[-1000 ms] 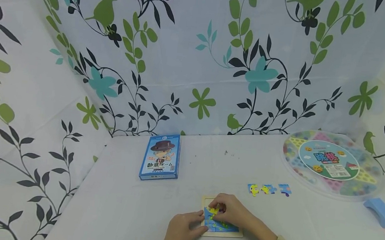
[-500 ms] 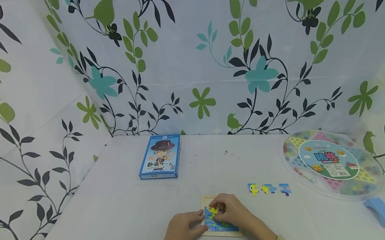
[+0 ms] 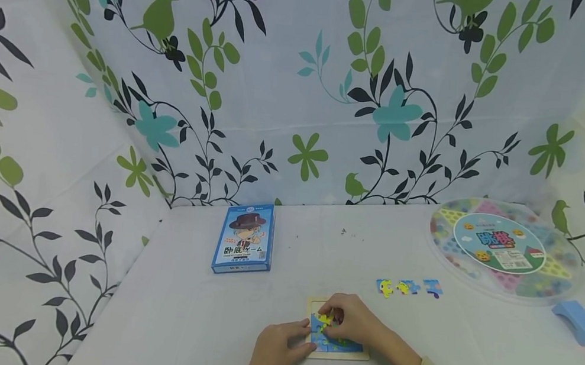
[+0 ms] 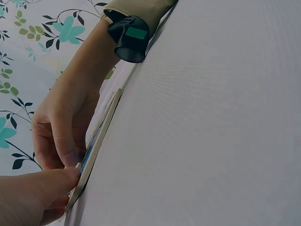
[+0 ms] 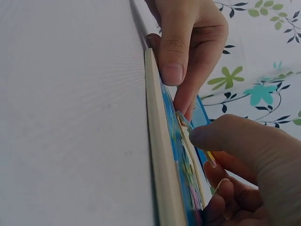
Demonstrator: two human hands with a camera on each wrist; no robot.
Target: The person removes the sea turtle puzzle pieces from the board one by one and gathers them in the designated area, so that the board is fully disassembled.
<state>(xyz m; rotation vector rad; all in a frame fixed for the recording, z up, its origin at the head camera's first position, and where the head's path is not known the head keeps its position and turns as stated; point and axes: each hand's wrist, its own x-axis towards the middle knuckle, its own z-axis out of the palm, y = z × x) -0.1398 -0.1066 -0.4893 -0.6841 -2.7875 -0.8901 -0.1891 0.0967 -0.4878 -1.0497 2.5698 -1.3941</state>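
A wooden-framed jigsaw puzzle (image 3: 339,357) with blue, yellow and green pieces lies at the front of the table in the head view. My left hand (image 3: 277,347) holds the frame at its left side, with the thumb over the lower-left edge. Above the puzzle, my right hand (image 3: 358,325) pinches a puzzle piece (image 5: 211,159) between thumb and fingers. That piece is tilted over the board in the right wrist view, and the fingers hide much of it. Behind the frame lie three loose puzzle pieces (image 3: 408,287) in a row.
A blue card-game box (image 3: 245,240) lies at the back left. At the back right is a round, clear-lidded board game set (image 3: 502,249), with a light-blue curved block (image 3: 581,323) in front of it. Patterned cloth (image 3: 281,86) hangs behind the table.
Almost nothing differs. The right hand shifts very slightly over the puzzle while pinching the piece; the left hand stays on the frame.
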